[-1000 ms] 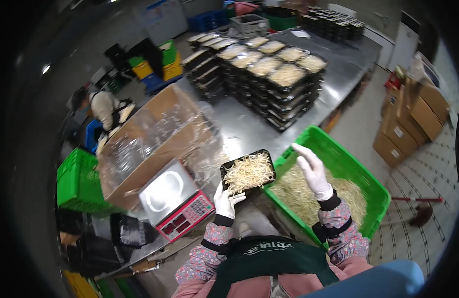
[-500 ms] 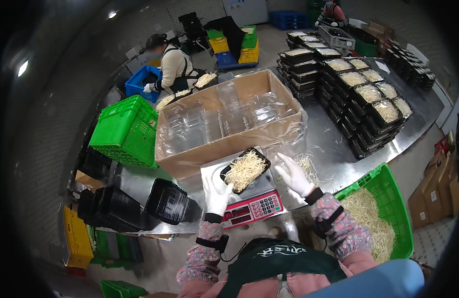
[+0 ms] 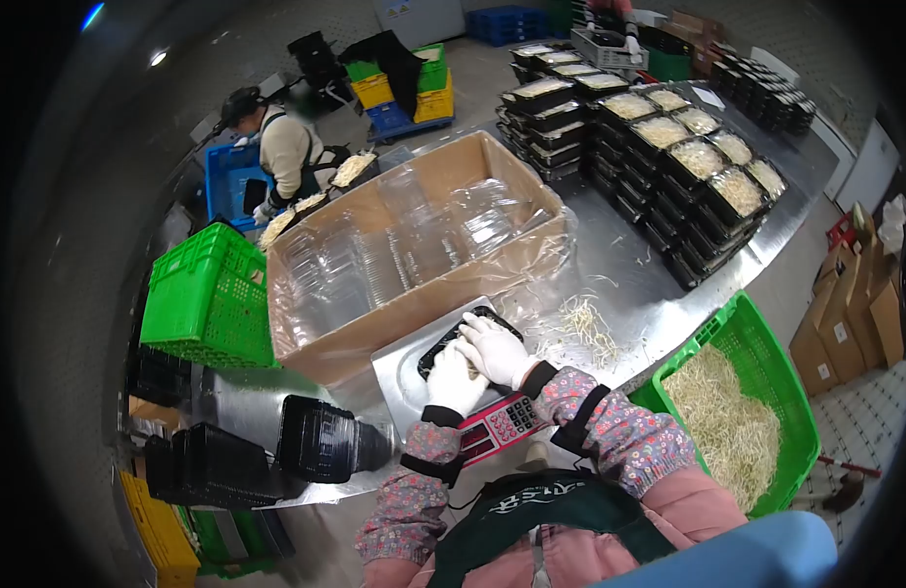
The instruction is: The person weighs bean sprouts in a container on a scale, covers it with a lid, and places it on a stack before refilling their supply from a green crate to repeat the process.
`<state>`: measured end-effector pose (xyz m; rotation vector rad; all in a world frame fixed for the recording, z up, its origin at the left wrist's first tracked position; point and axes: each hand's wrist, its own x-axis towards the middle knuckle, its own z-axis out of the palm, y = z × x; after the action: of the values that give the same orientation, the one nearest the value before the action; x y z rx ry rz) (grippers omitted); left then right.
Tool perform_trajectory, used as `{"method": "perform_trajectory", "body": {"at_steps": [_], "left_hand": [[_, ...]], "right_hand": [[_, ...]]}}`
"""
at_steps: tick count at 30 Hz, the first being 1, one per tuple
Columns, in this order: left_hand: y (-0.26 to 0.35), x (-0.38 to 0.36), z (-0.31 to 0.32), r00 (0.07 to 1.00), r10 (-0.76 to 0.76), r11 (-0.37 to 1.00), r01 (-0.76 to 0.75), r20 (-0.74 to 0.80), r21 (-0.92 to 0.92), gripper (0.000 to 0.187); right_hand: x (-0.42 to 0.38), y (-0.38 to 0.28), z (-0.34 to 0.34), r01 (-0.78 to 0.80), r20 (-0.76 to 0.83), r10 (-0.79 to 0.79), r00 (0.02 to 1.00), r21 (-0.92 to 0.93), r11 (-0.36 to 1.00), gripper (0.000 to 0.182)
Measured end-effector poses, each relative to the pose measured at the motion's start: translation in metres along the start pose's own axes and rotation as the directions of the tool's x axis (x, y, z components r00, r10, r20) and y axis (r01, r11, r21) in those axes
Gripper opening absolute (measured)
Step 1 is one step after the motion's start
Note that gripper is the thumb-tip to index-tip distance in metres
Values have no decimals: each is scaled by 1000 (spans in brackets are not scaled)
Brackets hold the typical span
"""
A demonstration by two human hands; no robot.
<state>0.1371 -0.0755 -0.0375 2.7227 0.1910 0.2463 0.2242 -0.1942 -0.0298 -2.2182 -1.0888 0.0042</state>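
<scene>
Both white-gloved hands are on a black plastic tray (image 3: 432, 359) that sits on a digital scale (image 3: 396, 380) with a red keypad panel. My left hand (image 3: 456, 383) lies over the tray's near side, and my right hand (image 3: 498, 352) rests across the far right side, fingers stretched out and lying flat. They touch each other and cover nearly all the bean sprouts in the tray. Loose bean sprouts (image 3: 587, 329) are scattered on the metal table right of the scale.
A cardboard box (image 3: 404, 310) of clear plastic lids stands behind the scale. Stacked filled trays (image 3: 690, 169) occupy the far right. A green crate (image 3: 799, 431) holds more sprouts beside me. Empty black trays (image 3: 316, 438) stand left. A co-worker (image 3: 288, 155) is at the far left.
My hands were apart on either side of the tray; now they have come together on top of the sprouts. The whole view has shifted, and the co-worker at the left leans toward a blue crate.
</scene>
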Motion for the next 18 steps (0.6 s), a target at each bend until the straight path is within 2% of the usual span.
{"method": "perform_trajectory", "body": {"at_steps": [1,2,3,4,5,6,7,8,9,10,11,12,13,15,16,17,18], "left_hand": [[-7,10,-2,999,-7,999,9,52,-36,55],[-16,19,1,989,142,989,-143,-27,-34,36],[-14,25,-4,988,111,983,-125,-111,-132,22],[-12,31,-6,979,154,985,-162,-132,-51,18],[-10,38,-13,971,233,966,-236,-45,-104,19],[13,48,-34,964,171,985,-162,203,-60,19],[-17,46,-11,979,203,970,-200,12,-137,21],[-34,51,-4,976,215,955,-201,40,-217,25],[-17,51,-17,977,187,952,-155,103,-264,35],[-45,55,4,962,272,939,-261,19,-223,47],[-66,64,22,977,191,841,-115,91,-529,60],[-26,46,-9,975,222,933,-205,27,-296,68],[-23,43,-18,982,182,971,-170,59,-166,71],[2,35,-38,988,120,989,-110,101,-102,69],[10,36,-47,983,150,986,-141,105,-92,67],[15,36,-53,978,178,982,-170,108,-83,65],[12,40,-55,980,189,979,-184,56,-86,60]], "right_hand": [[1,-1,4,0,-65,0,998,-2,1000,50],[1,-4,4,-2,-37,1,999,-22,1000,49],[-2,-2,14,21,-52,-28,998,-117,993,50],[-3,-7,10,26,-40,-33,999,-175,984,51],[0,-10,8,16,3,-16,1000,-242,970,49],[4,-15,4,-114,28,115,993,-54,992,40],[8,-20,-12,-88,156,108,982,-133,987,41],[16,-12,1,-123,155,148,977,-162,979,49],[23,-5,13,-228,144,235,961,-64,972,60],[18,-10,-1,-299,151,288,946,58,952,67],[15,-7,4,-279,82,271,959,120,953,69],[7,-7,-13,-215,103,199,975,182,959,67],[-7,-8,-31,-121,69,107,992,260,958,65],[-36,-2,-49,86,-116,-69,991,154,984,64],[-53,6,-63,112,-126,-87,988,208,972,63],[-72,19,-68,150,-238,-92,967,239,959,62],[-96,24,-95,85,-232,-15,973,293,952,61]]}}
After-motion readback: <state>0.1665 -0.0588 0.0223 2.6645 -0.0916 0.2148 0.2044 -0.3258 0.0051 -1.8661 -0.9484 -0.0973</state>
